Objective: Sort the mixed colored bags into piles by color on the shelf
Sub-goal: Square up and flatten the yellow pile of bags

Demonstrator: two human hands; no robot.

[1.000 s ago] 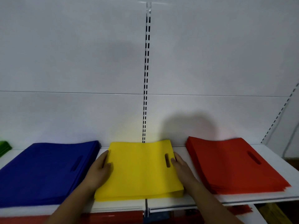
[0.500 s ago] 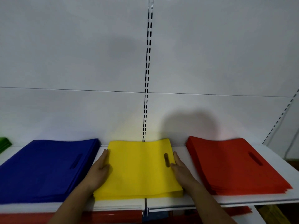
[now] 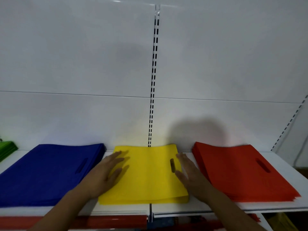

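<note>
A pile of yellow bags (image 3: 146, 174) lies in the middle of the white shelf (image 3: 216, 208). To its left is a pile of blue bags (image 3: 50, 170), to its right a pile of red bags (image 3: 238, 169). A green pile (image 3: 6, 148) shows at the far left edge. My left hand (image 3: 106, 172) has straight, spread fingers at the yellow pile's left edge, blurred. My right hand (image 3: 190, 174) has straight fingers at the pile's right edge, beside the handle slot. Neither hand holds anything.
The white back panel (image 3: 83, 64) rises behind the piles, with a slotted upright (image 3: 154, 80) in the middle. Below the shelf's front edge, red and yellow bags (image 3: 286, 222) show on a lower level.
Both hands have lifted slightly off the sides of the yellow pile and spread their fingers. The piles have not moved.
</note>
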